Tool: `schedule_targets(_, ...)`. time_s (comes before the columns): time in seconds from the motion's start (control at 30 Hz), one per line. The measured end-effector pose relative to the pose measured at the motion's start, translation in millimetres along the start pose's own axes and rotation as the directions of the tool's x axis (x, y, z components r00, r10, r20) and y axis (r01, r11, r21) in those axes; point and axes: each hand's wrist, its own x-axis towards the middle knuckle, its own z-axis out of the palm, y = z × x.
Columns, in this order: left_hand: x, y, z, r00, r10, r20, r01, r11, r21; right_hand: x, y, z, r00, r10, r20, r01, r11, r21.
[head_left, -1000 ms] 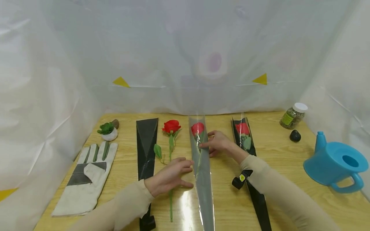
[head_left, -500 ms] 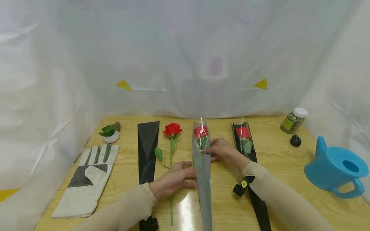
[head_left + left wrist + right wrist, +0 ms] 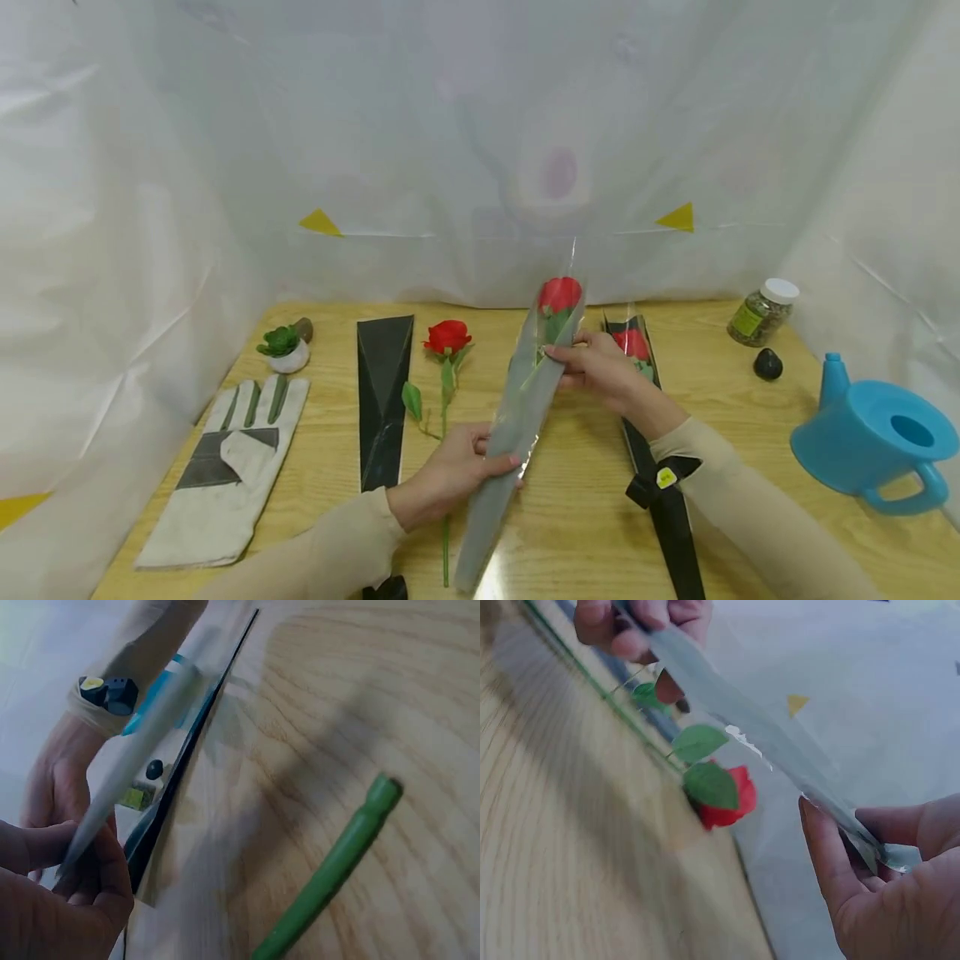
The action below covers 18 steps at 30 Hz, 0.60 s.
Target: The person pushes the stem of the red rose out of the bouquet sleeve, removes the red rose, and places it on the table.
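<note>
Both hands hold a red rose in a grey and clear sleeve (image 3: 517, 417), lifted off the table and tilted with its bloom (image 3: 559, 295) up to the right. Low on the sleeve, my left hand (image 3: 450, 471) pinches it between thumb and fingers. My right hand (image 3: 603, 371) grips it just under the bloom, thumb in front. In the right wrist view the sleeve (image 3: 757, 735) stretches from one hand to the other. To the left lies a bare red rose (image 3: 447, 337) with a green stem, beside a black flower sleeve (image 3: 381, 392). Right of my hands is a black-wrapped rose (image 3: 630, 343), partly behind my right arm.
A work glove (image 3: 225, 475) and a small potted succulent (image 3: 285, 348) are at the left. On the right stand a blue watering can (image 3: 862, 437), a jar with a white lid (image 3: 763, 312) and a dark stone (image 3: 767, 364). A white sheet (image 3: 480, 167) hangs behind the table.
The grey-wrapped rose has risen from the table and turned, its bloom moving right and its lower end left. My left hand has closed on the sleeve; my right hand has lifted with it.
</note>
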Motion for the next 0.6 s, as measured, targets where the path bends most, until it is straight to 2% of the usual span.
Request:
schedule_targets(0.2,-8.0,9.7,-3.9,0.999,0.023,0.039,-0.025,0.999,0.046,-11,-17,-1,0.997,-0.073,0.032,0.071,0.996,0.050)
schedule_targets(0.3,-10.5,15.5,-5.1,0.997,0.058,0.057,-0.065,0.990,0.128,-18,-22,-1,0.995,-0.098,0.030,0.094,0.989,0.110)
schedule_targets(0.47,-13.1,25.1,-8.7,0.987,0.160,0.020,-0.158,0.934,0.320,-32,-33,1,0.978,-0.206,-0.006,0.203,0.958,0.200)
schedule_targets(0.53,-14.0,28.0,-11.4,0.982,0.189,-0.010,-0.173,0.918,0.356,-38,-39,0,0.968,-0.247,-0.036,0.249,0.948,0.198)
schedule_targets(0.6,-15.2,30.4,-14.4,0.977,0.210,-0.026,-0.187,0.913,0.362,-44,-45,-1,0.958,-0.276,-0.075,0.285,0.940,0.185)
